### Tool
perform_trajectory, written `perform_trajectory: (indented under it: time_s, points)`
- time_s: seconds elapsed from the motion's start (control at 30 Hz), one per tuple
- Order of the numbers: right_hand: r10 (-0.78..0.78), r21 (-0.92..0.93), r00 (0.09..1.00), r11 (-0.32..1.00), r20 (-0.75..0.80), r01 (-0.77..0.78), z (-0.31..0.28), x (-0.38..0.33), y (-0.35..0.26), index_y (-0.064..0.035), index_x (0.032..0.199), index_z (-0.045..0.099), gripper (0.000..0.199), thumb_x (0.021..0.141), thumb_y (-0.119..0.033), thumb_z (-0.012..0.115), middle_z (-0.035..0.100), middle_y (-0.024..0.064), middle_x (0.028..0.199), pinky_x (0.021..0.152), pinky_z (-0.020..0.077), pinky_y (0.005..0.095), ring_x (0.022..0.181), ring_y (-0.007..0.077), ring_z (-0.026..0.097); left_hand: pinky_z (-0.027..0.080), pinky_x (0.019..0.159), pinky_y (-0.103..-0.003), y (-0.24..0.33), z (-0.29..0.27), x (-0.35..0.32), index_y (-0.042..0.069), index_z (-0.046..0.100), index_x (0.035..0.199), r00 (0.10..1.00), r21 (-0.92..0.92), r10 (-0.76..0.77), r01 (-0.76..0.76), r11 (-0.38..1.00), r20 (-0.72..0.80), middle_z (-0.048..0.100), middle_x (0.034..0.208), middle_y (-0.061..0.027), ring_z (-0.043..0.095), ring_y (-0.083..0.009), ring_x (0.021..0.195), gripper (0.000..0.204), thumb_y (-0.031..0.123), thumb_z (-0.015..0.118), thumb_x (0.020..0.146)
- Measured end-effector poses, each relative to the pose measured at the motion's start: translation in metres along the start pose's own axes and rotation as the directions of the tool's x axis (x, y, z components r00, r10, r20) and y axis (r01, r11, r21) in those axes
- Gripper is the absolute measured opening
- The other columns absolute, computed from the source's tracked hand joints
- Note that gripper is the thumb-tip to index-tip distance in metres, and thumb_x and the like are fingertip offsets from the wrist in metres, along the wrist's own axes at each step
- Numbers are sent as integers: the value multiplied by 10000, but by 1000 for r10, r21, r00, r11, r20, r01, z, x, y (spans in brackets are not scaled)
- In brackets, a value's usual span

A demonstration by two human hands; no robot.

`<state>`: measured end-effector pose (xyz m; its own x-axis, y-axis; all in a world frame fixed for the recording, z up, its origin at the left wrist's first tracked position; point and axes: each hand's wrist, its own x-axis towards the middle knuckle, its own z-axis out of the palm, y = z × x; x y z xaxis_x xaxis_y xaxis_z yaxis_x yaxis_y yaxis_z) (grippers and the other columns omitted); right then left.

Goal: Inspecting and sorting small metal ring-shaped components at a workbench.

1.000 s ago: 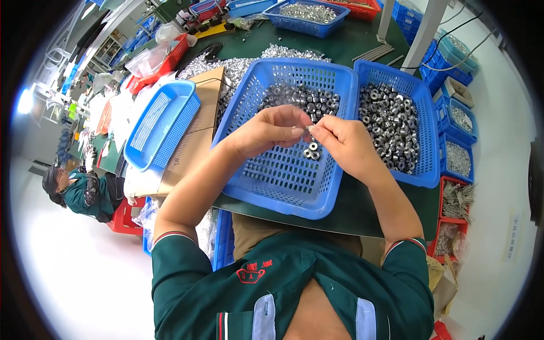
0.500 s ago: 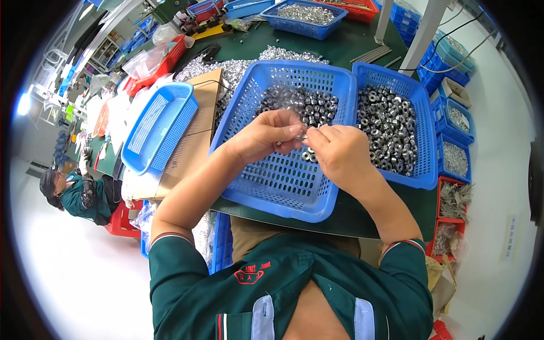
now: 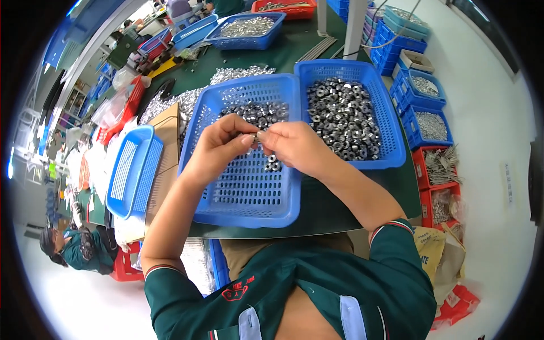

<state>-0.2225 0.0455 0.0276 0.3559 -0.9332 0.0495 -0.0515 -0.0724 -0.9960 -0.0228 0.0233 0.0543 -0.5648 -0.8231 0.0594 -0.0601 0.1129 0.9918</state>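
Observation:
Over a blue perforated basket [image 3: 243, 220], my left hand [image 3: 222, 146] and my right hand [image 3: 297, 146] meet fingertip to fingertip. Both are closed in a pinch on a small metal part [image 3: 254, 139], mostly covered by the fingers, so its exact kind cannot be made out. Behind the hands, at the basket's far end, lies a pile of short metal rings [image 3: 262, 113] with centre holes. A few loose rings [image 3: 272, 164] sit apart beneath my right hand. A second blue basket [image 3: 398, 141] stands to the right, holding many similar rings [image 3: 343, 116].
An empty blue basket [image 3: 148, 170] rests on cardboard [image 3: 164, 141] at the left. Shiny small parts [image 3: 238, 74] are heaped on the green table [image 3: 283, 56] behind. Metal rods [image 3: 317, 49] lie near a white post [image 3: 356, 28]. Stacked bins [image 3: 428, 133] line the right; a co-worker [image 3: 85, 249] sits far left.
The view has shifted, so the baskets and table appear further left. My hands stay pinched together over the same basket, with the fingers slightly rearranged.

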Motion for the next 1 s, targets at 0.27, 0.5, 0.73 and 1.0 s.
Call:
perform_trajectory:
  time_s: [0.27, 0.5, 0.73, 1.0]
  points:
    - [-598, -665, 696, 710, -398, 231, -57, -37, -48, -33, 757, 608, 303, 913, -290, 572, 591, 155, 602, 480, 431, 380, 536, 312, 594, 468, 736, -294, 16, 55, 75, 0, 592, 965, 968, 405, 86, -178, 897, 234, 608, 847, -79, 568, -148, 803, 163, 117, 593, 851]
    - [-649, -499, 547, 759, -529, 418, -77, -74, -71, 1, 835, 619, 206, 932, -177, 583, 504, -54, 660, 488, 267, 167, 557, 1, 364, 483, 755, -429, -52, 155, 155, 61, 616, 924, 875, 556, 219, -450, 699, 432, 655, 861, -150, 628, -335, 855, 160, 91, 605, 768]
    - [-682, -463, 525, 731, -509, 501, -80, -70, -69, 9, 823, 603, 212, 941, -163, 567, 423, -70, 582, 461, 214, 174, 511, -3, 321, 483, 798, -424, -51, 176, 163, 103, 665, 972, 852, 622, 162, -480, 618, 497, 660, 915, -156, 628, -331, 894, 237, 116, 633, 737]
    - [-592, -373, 625, 806, -509, 460, -80, -73, -63, 15, 814, 605, 140, 900, -95, 596, 586, 18, 702, 616, 400, 196, 664, 59, 496, 467, 845, -418, -16, 148, 115, 105, 651, 1048, 865, 602, 288, -495, 626, 411, 628, 1009, -149, 602, -328, 962, 268, 99, 618, 782]
